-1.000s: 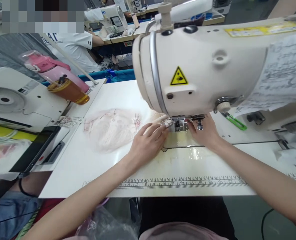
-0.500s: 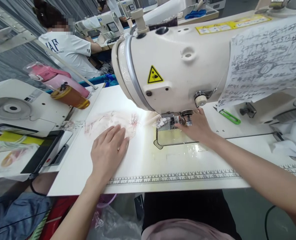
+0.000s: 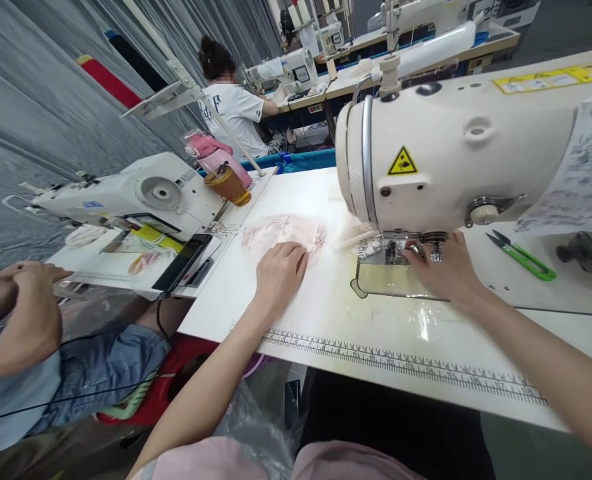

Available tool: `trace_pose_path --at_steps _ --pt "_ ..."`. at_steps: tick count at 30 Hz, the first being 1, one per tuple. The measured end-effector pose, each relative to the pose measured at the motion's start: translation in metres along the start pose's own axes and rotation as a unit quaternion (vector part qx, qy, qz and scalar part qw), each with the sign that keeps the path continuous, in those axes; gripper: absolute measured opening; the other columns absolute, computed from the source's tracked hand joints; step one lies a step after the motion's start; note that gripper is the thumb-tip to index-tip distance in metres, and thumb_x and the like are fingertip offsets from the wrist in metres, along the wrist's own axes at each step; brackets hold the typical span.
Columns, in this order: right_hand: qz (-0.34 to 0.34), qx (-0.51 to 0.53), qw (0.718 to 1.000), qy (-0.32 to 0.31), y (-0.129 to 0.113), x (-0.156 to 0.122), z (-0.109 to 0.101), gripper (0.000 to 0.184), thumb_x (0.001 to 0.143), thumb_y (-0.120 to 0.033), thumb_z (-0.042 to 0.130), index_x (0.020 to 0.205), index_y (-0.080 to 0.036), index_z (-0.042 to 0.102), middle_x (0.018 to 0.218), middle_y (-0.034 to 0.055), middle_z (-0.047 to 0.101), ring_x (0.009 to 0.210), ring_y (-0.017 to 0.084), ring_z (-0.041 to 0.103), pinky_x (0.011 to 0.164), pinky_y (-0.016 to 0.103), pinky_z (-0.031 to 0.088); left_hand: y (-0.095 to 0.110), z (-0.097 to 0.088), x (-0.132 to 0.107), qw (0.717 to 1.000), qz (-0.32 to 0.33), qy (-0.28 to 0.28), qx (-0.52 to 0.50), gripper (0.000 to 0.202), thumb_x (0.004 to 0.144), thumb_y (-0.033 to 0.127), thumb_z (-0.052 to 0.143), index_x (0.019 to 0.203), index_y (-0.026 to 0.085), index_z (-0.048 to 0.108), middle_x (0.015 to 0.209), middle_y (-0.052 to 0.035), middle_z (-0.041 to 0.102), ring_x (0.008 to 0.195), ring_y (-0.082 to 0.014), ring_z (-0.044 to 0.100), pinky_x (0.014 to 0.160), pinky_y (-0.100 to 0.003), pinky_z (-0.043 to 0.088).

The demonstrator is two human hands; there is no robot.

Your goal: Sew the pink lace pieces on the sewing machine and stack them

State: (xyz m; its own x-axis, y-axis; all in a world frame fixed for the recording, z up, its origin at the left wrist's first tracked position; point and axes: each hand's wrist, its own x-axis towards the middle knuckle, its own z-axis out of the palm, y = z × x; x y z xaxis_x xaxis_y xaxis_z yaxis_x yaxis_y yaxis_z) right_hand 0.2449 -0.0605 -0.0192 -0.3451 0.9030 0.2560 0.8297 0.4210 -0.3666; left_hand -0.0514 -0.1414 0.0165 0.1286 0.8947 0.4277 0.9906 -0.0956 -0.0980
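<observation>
My left hand [image 3: 282, 277] lies palm down on the white table, fingers stretched out at the near edge of a sheer pale pink lace piece [image 3: 276, 230]. My right hand [image 3: 446, 267] is at the needle area of the sewing machine [image 3: 421, 160]. Its thumb is beside the metal presser foot [image 3: 391, 250], while the other fingers are partly hidden behind the machine head. Whether they grip anything does not show. Another pale, sheer fabric bit [image 3: 353, 237] lies left of the presser foot.
Green-handled thread snips [image 3: 531, 261] lie right of my right hand. A printed ruler [image 3: 376, 360] runs along the table's front edge. At the left are a pink bottle [image 3: 221, 157], an amber cup [image 3: 229, 185], a second sewing machine [image 3: 126, 193] and a seated person's hands [image 3: 26, 280].
The view has swung left, bringing the neighbouring machine and the seated person's arms into sight. Both my hands keep about the same places at the lace piece and the presser foot.
</observation>
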Motion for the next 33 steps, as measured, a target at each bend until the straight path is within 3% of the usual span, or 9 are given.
trace_pose_path --at_steps 5,12,16,20,23,25,29,31,33 --pt "-0.011 0.002 1.000 0.017 0.001 0.000 0.001 0.040 0.090 -0.043 0.039 0.072 -0.021 0.067 0.093 0.0108 0.066 0.112 0.030 0.051 0.101 0.049 0.034 0.001 -0.007 0.004 0.997 -0.060 -0.008 -0.044 0.027 0.092 0.025 0.044 0.088 0.019 0.070 0.101 -0.0060 0.071 0.094 -0.0231 0.064 0.070 -0.033 0.049" --pt "0.000 0.008 0.999 0.032 -0.002 -0.001 -0.003 0.036 0.088 -0.044 0.048 0.062 -0.020 0.058 0.093 0.0134 0.064 0.109 0.031 0.052 0.099 0.048 0.038 -0.006 -0.018 0.008 0.976 -0.137 -0.006 -0.167 0.022 0.085 0.031 0.049 0.081 0.020 0.068 0.089 -0.0036 0.071 0.081 -0.0180 0.063 0.074 -0.030 0.049" --pt "-0.010 0.014 0.998 0.056 -0.002 -0.001 -0.003 0.036 0.086 -0.043 0.052 0.057 -0.022 0.050 0.091 0.0135 0.064 0.105 0.031 0.053 0.098 0.048 0.039 -0.033 -0.016 0.017 0.935 -0.236 0.054 -0.259 0.024 0.081 0.039 0.051 0.084 0.019 0.064 0.084 -0.0035 0.069 0.078 -0.0172 0.065 0.073 -0.030 0.052" --pt "-0.035 0.028 0.997 0.069 -0.001 0.000 -0.004 0.029 0.087 -0.038 0.050 0.063 -0.022 0.055 0.090 0.0110 0.065 0.101 0.030 0.055 0.099 0.050 0.038 -0.077 -0.017 0.023 0.872 -0.334 0.121 -0.337 0.043 0.089 0.047 0.027 0.093 0.018 0.058 0.086 -0.0050 0.068 0.085 -0.0182 0.067 0.073 -0.033 0.054" --pt "-0.040 0.034 0.996 0.070 -0.001 0.000 -0.004 0.029 0.086 -0.038 0.048 0.064 -0.022 0.056 0.090 0.0105 0.065 0.101 0.030 0.055 0.099 0.050 0.039 -0.096 -0.019 0.012 0.840 -0.366 0.126 -0.379 0.058 0.091 0.057 0.017 0.092 0.018 0.060 0.083 -0.0062 0.068 0.091 -0.0207 0.067 0.078 -0.037 0.055" --pt "-0.036 0.024 0.997 0.063 0.000 -0.001 -0.003 0.033 0.087 -0.042 0.047 0.064 -0.021 0.057 0.090 0.0116 0.065 0.103 0.031 0.054 0.098 0.050 0.040 -0.100 -0.017 0.000 0.828 -0.386 0.136 -0.384 0.062 0.092 0.059 0.014 0.090 0.017 0.061 0.082 -0.0088 0.067 0.092 -0.0224 0.067 0.078 -0.040 0.055" --pt "-0.039 -0.003 0.998 0.054 0.003 -0.001 0.001 0.040 0.089 -0.047 0.039 0.072 -0.020 0.063 0.091 0.0123 0.065 0.106 0.031 0.053 0.098 0.052 0.038 -0.105 -0.016 -0.011 0.818 -0.422 0.219 -0.323 0.041 0.097 0.046 0.036 0.101 0.013 0.060 0.097 -0.0093 0.065 0.092 -0.0202 0.064 0.078 -0.040 0.053" --pt "-0.046 -0.002 0.998 0.050 0.004 0.000 0.003 0.039 0.090 -0.045 0.038 0.077 -0.020 0.066 0.089 0.0109 0.065 0.105 0.031 0.054 0.099 0.053 0.036 -0.108 -0.028 -0.008 0.820 -0.422 0.278 -0.270 0.034 0.099 0.038 0.039 0.111 0.011 0.057 0.110 -0.0085 0.061 0.096 -0.0186 0.062 0.082 -0.041 0.051" --pt "-0.042 0.002 0.998 0.045 0.004 0.000 0.003 0.037 0.089 -0.043 0.039 0.077 -0.020 0.066 0.087 0.0108 0.064 0.105 0.031 0.053 0.099 0.053 0.035 -0.105 -0.047 -0.003 0.830 -0.402 0.320 -0.216 0.030 0.100 0.029 0.034 0.110 0.011 0.057 0.110 -0.0058 0.060 0.103 -0.0200 0.058 0.087 -0.042 0.049"
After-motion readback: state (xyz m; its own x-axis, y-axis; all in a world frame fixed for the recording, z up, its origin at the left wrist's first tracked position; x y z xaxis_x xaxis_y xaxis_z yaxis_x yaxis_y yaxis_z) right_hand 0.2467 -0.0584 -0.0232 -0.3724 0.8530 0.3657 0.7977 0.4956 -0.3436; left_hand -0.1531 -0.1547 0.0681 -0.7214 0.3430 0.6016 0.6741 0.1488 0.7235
